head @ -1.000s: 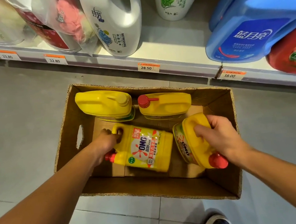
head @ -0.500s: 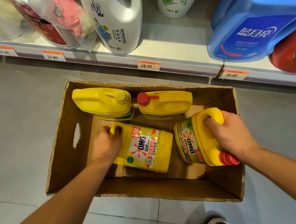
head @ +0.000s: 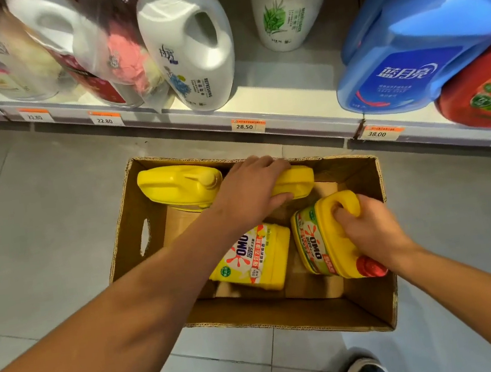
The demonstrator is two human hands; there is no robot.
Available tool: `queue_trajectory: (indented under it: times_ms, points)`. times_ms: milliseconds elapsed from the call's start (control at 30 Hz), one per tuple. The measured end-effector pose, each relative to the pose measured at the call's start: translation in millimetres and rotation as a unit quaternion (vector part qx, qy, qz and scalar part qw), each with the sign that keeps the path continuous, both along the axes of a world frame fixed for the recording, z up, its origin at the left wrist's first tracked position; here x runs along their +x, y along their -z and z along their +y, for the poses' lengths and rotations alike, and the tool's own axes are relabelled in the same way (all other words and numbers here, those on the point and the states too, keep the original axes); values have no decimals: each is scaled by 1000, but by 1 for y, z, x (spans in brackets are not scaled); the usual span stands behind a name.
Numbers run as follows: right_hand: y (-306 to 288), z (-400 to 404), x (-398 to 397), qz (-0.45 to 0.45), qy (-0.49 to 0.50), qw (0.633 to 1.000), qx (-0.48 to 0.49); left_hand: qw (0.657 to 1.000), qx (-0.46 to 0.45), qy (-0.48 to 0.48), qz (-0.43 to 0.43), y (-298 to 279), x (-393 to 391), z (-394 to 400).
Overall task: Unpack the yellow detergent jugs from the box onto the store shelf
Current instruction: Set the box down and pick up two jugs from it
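Inside the open brown cardboard box on the grey tiled floor, the left hand wraps the far yellow plastic detergent jug, while the right hand grips another jug's handle.

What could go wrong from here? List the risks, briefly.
1. The left hand grasps the far jug round its body, not its handle; it may slip when lifted.
2. The right hand grips the near right jug by its handle; lifting both may bump the box wall or the shelf edge.
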State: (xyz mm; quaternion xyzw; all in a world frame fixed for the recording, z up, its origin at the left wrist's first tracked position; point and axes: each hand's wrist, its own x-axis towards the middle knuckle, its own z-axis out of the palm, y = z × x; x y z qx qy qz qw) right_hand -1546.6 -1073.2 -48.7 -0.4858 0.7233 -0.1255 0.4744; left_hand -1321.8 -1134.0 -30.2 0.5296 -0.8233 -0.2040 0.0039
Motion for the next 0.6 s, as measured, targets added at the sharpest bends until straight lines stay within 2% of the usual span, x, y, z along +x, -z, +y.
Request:
queue_trajectory:
  times_ms: [67,200,300,367,600]
  points:
    - [0,0,-1,12,-14,1000,-8,999,22,12,-22,6,-1,-7]
    - [3,0,-4,36,-25,999,-6,997,-13,47,-63,7,4,-11]
    - [4,1,-6,44,-31,998,-6,999,-14,44,-22,4,21,-12]
    - [4,1,-5,39,-30,999,-4,1000,27,13,5,-1,32,-14]
    - [1,0,-4,24,-20,999,15,996,67,-33,43,-9,44,-8]
